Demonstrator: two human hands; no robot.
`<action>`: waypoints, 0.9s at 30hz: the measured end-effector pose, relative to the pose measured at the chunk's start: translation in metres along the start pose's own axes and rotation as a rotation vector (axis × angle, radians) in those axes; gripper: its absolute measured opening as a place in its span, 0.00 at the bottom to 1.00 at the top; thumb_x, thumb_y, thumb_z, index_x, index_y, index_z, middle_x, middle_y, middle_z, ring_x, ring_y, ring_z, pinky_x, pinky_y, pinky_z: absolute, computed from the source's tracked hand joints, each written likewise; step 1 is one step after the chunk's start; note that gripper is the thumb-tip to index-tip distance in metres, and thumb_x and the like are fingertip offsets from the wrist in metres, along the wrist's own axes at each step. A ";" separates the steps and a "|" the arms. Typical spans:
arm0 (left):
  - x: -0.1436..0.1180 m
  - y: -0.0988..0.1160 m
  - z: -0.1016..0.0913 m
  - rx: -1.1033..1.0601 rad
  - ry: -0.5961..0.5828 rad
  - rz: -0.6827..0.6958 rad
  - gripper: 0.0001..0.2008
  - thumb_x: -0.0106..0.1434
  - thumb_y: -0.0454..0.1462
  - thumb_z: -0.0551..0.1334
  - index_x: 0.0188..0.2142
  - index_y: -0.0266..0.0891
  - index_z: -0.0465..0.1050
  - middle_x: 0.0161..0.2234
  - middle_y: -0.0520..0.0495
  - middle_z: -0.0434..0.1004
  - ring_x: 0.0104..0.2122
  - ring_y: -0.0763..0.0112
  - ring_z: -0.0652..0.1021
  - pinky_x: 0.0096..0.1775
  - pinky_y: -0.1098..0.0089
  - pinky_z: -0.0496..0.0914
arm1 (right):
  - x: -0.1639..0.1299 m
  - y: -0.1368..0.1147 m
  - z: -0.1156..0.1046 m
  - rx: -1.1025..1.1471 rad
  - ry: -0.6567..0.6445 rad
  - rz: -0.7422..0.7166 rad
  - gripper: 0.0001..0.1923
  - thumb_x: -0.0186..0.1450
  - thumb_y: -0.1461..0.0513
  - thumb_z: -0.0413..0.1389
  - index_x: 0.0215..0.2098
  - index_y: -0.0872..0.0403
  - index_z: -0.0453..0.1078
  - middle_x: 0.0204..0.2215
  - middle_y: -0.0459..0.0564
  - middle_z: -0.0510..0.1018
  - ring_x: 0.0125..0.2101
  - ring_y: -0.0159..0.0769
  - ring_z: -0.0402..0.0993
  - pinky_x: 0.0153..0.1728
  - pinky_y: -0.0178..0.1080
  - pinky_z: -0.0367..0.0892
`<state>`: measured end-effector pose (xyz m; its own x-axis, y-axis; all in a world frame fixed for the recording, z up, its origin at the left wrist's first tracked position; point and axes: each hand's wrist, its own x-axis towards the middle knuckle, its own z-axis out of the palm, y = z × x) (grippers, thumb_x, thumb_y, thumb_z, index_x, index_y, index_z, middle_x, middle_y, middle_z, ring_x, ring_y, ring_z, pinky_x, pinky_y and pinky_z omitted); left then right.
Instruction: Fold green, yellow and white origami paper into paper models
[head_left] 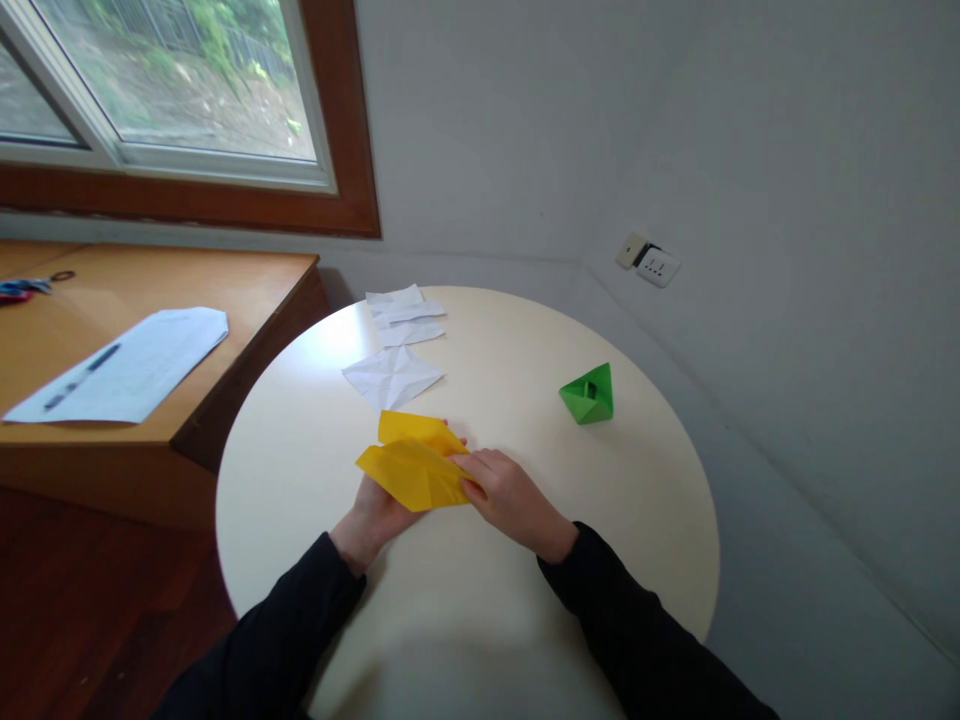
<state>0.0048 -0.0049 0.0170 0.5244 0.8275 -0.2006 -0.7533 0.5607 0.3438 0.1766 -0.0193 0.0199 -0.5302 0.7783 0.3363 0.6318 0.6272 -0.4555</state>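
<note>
A partly folded yellow paper is held just above the round cream table. My left hand supports it from underneath, mostly hidden by the sheet. My right hand pinches its right edge with the fingertips. A finished green origami piece stands on the table to the right, apart from both hands.
A creased white paper square and several white paper strips lie at the table's far side. A wooden desk at left carries a white sheet and scissors. A wall socket sits on the right wall.
</note>
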 end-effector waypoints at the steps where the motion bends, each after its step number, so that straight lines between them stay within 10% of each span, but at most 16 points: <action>1: -0.001 0.003 0.001 0.002 0.024 0.005 0.17 0.61 0.39 0.55 0.48 0.35 0.69 0.42 0.41 0.76 0.43 0.60 0.75 0.49 0.59 0.66 | -0.001 0.002 -0.002 -0.057 -0.025 -0.006 0.16 0.61 0.72 0.47 0.44 0.54 0.68 0.37 0.54 0.77 0.38 0.41 0.72 0.41 0.46 0.67; 13: -0.005 0.025 0.002 0.045 0.214 0.115 0.25 0.63 0.43 0.51 0.58 0.35 0.57 0.55 0.29 0.64 0.52 0.53 0.71 0.48 0.57 0.69 | -0.046 0.048 -0.044 -0.390 -0.218 0.256 0.13 0.60 0.72 0.49 0.37 0.55 0.71 0.33 0.51 0.78 0.35 0.39 0.72 0.39 0.40 0.61; 27: -0.003 0.019 -0.001 0.041 0.319 0.128 0.24 0.61 0.41 0.53 0.55 0.34 0.62 0.52 0.30 0.66 0.51 0.53 0.71 0.45 0.57 0.73 | -0.085 0.114 -0.094 -0.453 -0.112 0.512 0.18 0.54 0.71 0.49 0.41 0.55 0.70 0.41 0.51 0.79 0.40 0.42 0.74 0.43 0.43 0.59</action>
<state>-0.0113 0.0037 0.0233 0.2714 0.8620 -0.4282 -0.7846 0.4558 0.4203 0.3469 -0.0110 0.0169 -0.1424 0.9872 0.0722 0.9790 0.1513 -0.1368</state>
